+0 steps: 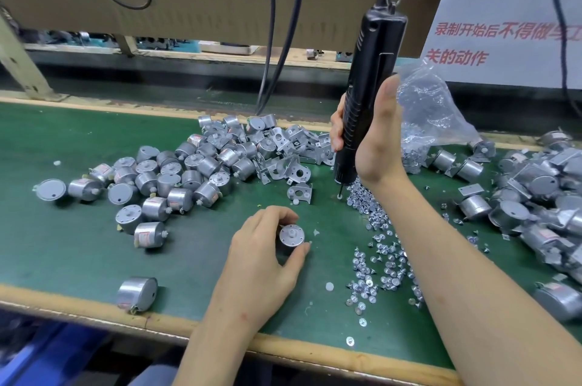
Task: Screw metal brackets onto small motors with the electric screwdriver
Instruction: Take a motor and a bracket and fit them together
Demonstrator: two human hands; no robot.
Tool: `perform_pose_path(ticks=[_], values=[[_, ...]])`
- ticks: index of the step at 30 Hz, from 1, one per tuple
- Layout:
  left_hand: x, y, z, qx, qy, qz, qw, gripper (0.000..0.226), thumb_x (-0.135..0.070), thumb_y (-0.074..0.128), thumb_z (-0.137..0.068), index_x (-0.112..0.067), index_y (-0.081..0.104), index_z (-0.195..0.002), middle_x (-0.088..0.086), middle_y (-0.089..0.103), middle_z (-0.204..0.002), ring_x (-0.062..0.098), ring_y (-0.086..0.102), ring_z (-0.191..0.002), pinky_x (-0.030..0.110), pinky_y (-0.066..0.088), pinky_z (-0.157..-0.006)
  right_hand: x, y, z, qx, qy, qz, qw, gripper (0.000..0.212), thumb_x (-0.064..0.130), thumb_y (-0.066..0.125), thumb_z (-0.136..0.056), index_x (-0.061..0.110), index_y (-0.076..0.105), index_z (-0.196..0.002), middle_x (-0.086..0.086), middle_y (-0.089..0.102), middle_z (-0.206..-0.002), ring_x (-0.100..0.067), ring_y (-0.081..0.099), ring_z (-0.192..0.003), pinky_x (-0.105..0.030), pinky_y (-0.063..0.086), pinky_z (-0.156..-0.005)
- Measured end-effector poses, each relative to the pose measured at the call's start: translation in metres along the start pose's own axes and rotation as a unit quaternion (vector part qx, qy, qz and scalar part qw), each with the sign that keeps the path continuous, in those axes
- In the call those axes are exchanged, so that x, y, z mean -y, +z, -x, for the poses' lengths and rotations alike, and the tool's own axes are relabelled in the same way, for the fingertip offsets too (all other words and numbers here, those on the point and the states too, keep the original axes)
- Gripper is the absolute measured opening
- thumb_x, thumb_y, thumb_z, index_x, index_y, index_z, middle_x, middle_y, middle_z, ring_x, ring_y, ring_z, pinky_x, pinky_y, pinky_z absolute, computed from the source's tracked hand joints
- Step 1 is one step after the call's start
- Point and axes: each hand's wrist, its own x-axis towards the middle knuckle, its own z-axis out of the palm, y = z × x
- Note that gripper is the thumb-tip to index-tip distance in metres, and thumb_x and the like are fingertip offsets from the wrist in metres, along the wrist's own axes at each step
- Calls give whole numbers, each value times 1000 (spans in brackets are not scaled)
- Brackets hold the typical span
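Head view: one motor [292,236] is stood on end on the green tabletop [78,253], shaft face up, near the front edge. It is held at its round side wall by the left hand [261,256], thumb on the near side and fingers curled over the far side. The grip is clamped on the can and the top face is uncovered. No bracket is seen on it.

The electric screwdriver [371,70] is hung from a cord above and held upright by the right hand [371,140], the grip wrapped round the ribbed lower barrel. Its bit points down at the far edge of the screws [378,247], which are scattered to the right of the held motor. A screw appears to sit at the tip, but this cannot be confirmed.

Handling, as judged:
- **Motor:** a small rigid metal can, probably dense for its size, smooth and round. It is therefore liable to spin under driving torque. Hold is best taken firmly on the side wall, with the shaft left alone.
- **Brackets:** the brackets [283,146], heaped behind, are thin stamped sheet: stiff, light, possibly sharp-edged. They are best taken by the flat flanges.
- **Nearest piece:** one bracket [300,193] lies apart, between heap and hand, and is the easiest to reach.
- **Screws:** tiny and easily scattered.
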Motion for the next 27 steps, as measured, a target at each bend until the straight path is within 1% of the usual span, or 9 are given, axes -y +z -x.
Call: perform_pose_path(ticks=[3,6,11,15,27], values=[[0,-1,0,3,0,-2,1000,29,-25,77,-81,-28,58,-103,-20,60,-98,0,55,-98,11,40,-79,1,2,1,16,20,-15,1000,79,95,49,-66,17,55,-70,-10,46,-59,-22,41,-46,-30,35,-47],[0,-1,0,4,0,0,1000,29,-24,77,-80,-26,59,-103,-20,61,-98,-1,55,-97,8,38,-77,0,3,2,15,24,-8,1000,81,96,49,-64,15,54,-70,-10,47,-58,-22,41,-47,-31,36,-47],[0,-2,1,8,-1,6,1000,29,-23,77,-80,-26,59,-103,-20,61,-99,-2,55,-99,9,38,-77,1,2,2,5,26,-3,1000,84,96,49,-64,13,53,-72,-8,49,-57,-22,42,-46,-29,38,-46],[0,-2,1,9,-3,6,1000,29,-23,77,-80,-26,60,-103,-20,62,-99,-2,54,-98,8,38,-78,-1,1,2,3,23,3,1000,87,97,48,-64,10,53,-74,-8,49,-58,-22,43,-46,-30,38,-46],[0,-2,0,11,0,5,1000,28,-23,77,-81,-27,60,-103,-20,61,-98,-1,55,-98,9,39,-77,-2,-2,1,-5,18,3,1000,83,95,48,-67,13,55,-73,-6,50,-58,-22,44,-45,-29,40,-47]])
